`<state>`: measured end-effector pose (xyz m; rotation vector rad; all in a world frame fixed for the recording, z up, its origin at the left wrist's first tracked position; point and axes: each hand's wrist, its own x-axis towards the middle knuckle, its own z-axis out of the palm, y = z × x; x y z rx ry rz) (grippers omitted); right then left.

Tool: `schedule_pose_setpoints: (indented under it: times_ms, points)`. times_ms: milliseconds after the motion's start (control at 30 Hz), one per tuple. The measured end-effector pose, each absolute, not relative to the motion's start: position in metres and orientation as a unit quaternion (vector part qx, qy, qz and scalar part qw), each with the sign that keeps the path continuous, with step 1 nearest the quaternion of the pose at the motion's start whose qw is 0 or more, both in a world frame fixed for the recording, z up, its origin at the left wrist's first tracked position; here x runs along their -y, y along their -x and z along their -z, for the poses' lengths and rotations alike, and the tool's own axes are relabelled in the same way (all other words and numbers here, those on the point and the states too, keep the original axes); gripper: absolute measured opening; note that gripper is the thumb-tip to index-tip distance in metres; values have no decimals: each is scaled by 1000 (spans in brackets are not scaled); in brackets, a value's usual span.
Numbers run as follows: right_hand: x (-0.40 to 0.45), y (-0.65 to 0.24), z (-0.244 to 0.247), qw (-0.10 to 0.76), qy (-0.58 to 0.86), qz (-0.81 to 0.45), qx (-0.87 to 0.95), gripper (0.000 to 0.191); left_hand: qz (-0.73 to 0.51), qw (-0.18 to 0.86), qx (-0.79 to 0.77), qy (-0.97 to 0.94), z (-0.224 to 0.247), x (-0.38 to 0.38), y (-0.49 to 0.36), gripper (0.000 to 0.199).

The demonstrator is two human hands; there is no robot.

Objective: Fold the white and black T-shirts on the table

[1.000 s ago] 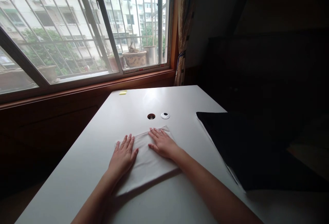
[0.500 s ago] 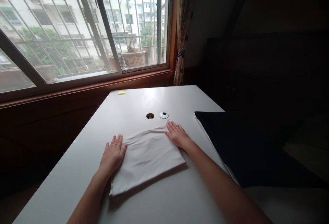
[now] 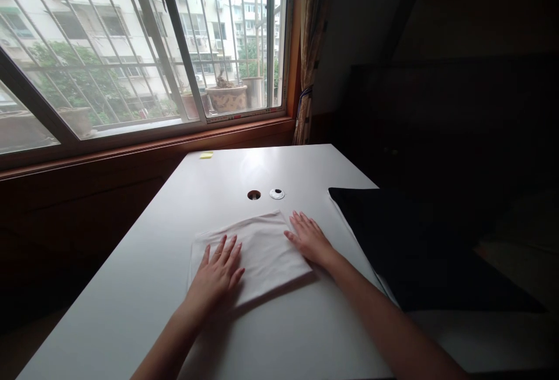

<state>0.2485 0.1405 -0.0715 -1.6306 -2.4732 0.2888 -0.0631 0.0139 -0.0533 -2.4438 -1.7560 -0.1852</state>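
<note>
A folded white cloth (image 3: 266, 255) lies on the white table (image 3: 131, 287), with soft wrinkles over its surface. My left hand (image 3: 218, 269) is spread over the left part of the cloth, palm down, holding nothing. Whether its palm presses on the fabric or hovers just above, I cannot tell. At the cloth's right edge rests my right hand (image 3: 309, 239), fingers extended and apart, with nothing gripped.
Dark fabric (image 3: 419, 246) covers the table's right side. Beyond the cloth are a round hole (image 3: 254, 195) and a white ring-shaped cover (image 3: 277, 194). A yellow note (image 3: 207, 155) sits at the far left corner. A window (image 3: 227, 42) and curtain (image 3: 308, 60) stand behind.
My left hand has moved right, from the cloth's left edge onto its surface. My right hand has shifted slightly right and toward me, off the far corner.
</note>
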Motion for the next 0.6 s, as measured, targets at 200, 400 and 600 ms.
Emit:
schedule_pose_setpoints:
  times_ms: [200, 400, 600]
  points:
    - [-96, -248, 77, 91, 535, -79, 836, 77, 47, 55, 611, 789, 73, 5, 84, 66]
    - [-89, -251, 74, 89, 538, -66, 836, 73, 60, 54, 658, 749, 82, 24, 119, 62]
    - [-91, -258, 65, 73, 538, -129, 830, 71, 72, 38, 675, 733, 90, 37, 158, 61]
